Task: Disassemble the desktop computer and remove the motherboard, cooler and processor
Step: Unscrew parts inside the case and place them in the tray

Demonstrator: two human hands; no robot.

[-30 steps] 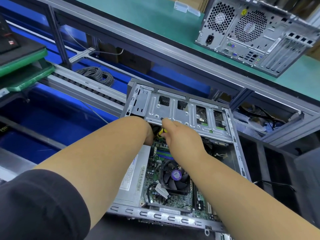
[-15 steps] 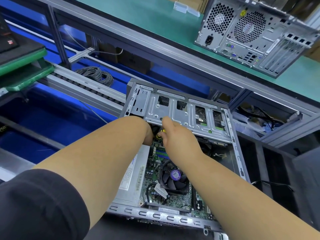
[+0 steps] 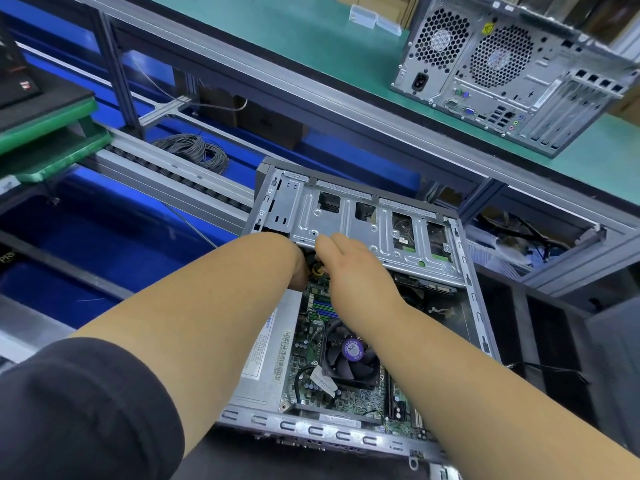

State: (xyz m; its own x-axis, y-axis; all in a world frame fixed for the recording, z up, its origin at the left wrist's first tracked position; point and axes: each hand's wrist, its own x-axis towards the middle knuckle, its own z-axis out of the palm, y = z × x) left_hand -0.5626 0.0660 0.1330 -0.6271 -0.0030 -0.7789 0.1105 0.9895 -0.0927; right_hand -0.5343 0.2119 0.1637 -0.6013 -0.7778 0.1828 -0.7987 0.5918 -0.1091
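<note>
Cooler [image 3: 349,355] sits on motherboard [image 3: 311,341] nearest wearer, below right forearm, behind both hands. Case [image 3: 311,429] lies open. Both hands meet further in, at drive cage [image 3: 363,230] edge, over board's far end. Right hand [image 3: 349,268] curls around yellow-tipped piece [image 3: 318,270], likely connector; grip partly hidden. Left hand [image 3: 298,268] just beside, fingers out of sight, so its state unclear. Judgement: right hand nearer connector; pull likely runs up, away from board. Second tower [image 3: 512,74] well beyond.

- my case [image 3: 349,223] is bare stamped metal, dull sheen
- cooler fan [image 3: 348,358] is matt black plastic, glossy purple sticker
- my sleeve [image 3: 79,414]: dark soft cloth
</note>
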